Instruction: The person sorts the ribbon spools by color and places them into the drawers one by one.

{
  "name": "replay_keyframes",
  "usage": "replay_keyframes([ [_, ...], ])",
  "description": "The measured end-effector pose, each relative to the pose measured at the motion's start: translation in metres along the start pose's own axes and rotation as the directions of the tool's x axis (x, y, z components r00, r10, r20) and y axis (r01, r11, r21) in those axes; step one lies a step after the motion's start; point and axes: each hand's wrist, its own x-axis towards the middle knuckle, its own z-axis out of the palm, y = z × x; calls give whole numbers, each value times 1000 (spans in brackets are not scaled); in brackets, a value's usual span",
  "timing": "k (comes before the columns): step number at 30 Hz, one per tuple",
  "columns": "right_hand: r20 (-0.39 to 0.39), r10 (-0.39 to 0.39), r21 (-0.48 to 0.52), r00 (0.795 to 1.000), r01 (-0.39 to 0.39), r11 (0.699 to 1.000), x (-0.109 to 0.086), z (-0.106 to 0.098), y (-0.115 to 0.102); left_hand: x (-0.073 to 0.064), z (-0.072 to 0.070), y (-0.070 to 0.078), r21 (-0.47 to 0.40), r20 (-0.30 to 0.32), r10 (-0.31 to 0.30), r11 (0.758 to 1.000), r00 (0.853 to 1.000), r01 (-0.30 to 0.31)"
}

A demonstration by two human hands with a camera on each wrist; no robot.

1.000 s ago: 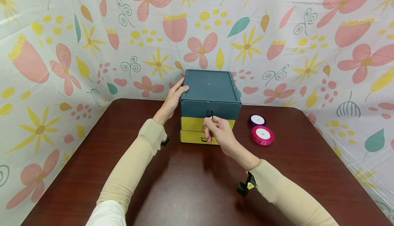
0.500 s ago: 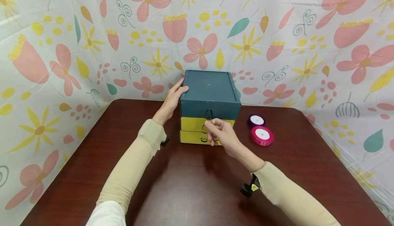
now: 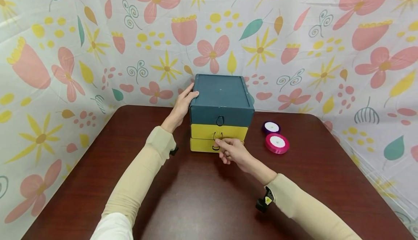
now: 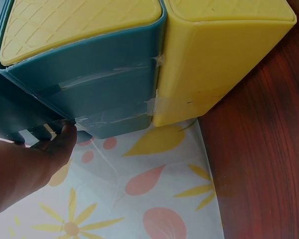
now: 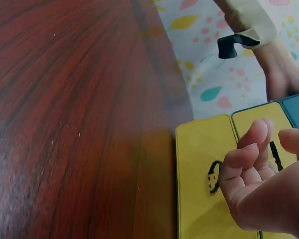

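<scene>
A small drawer unit (image 3: 222, 91) has a dark blue top drawer (image 3: 205, 115) above a yellow middle drawer (image 3: 200, 131) and a yellow bottom drawer (image 3: 200, 145), all pushed in. Each front bears a black loop pull. Against the unit's upper left side rests my left hand (image 3: 180, 109), fingers extended along it; the left wrist view shows it at the blue wall. My right hand (image 3: 236, 153) is before the yellow drawers, fingers loosely curled. In the right wrist view its thumb stands apart from the fingers, beside the middle loop (image 5: 275, 156) and the bottom loop (image 5: 210, 175).
Two ribbon spools, one purple (image 3: 271, 127) and one pink (image 3: 277, 143), lie to the right of the unit on the dark wooden table (image 3: 196, 196). A flower-patterned curtain (image 3: 130, 51) hangs behind and along both sides.
My right hand has let go of the top drawer's loop and moved down to the yellow drawers' loops. My left hand stays on the unit's side.
</scene>
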Motion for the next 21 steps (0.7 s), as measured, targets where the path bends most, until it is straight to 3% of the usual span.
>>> replay_keyframes([
  [7, -37, -35, 22, 999, 35, 999, 4, 5, 2, 4, 0, -6, 10, -16, 3, 1000, 1000, -3],
  [21, -63, -40, 57, 997, 43, 997, 2, 9, 4, 4, -1, -3, -1, 10, -2, 1000, 1000, 2],
])
